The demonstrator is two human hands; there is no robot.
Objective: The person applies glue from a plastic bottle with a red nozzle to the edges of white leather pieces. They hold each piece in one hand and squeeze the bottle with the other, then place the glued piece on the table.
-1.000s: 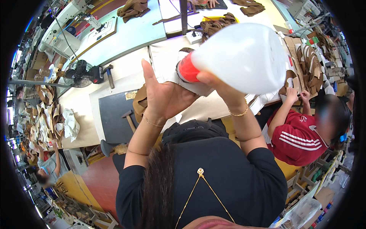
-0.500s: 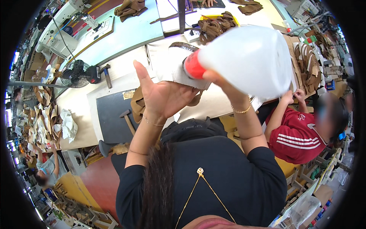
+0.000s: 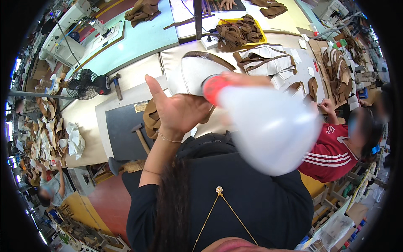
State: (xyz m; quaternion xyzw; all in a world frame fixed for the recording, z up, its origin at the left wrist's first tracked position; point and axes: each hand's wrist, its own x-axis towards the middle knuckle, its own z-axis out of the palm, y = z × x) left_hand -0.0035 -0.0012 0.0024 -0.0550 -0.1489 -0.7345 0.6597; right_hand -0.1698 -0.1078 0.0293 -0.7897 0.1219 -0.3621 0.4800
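A white shoe upper (image 3: pixel 184 77) with a dark brown edge rests on the fingers of my left hand (image 3: pixel 178 111). That palm faces up, its thumb stretched out to the side and its fingertips hidden under the upper. My right hand (image 3: pixel 247 80) grips a large translucent white bottle (image 3: pixel 270 130) near its red neck (image 3: pixel 216 89); the bottle hides most of that hand and the forearm. The bottle is tilted, its red end against or just in front of the upper. Brown material (image 3: pixel 153 115) lies beside my left wrist.
A hammer (image 3: pixel 140 136) lies on a dark board (image 3: pixel 121 122), another hammer (image 3: pixel 118 87) beyond it near a black fan (image 3: pixel 82 84). A yellow tray (image 3: pixel 263 38) holds brown pieces; white-and-brown pieces (image 3: pixel 266 61) lie to its right. A person in red (image 3: pixel 331 147) sits at right.
The bottle has swung down and toward me, its broad base now in front of my right arm. The white upper has turned so more of its side and brown edge shows.
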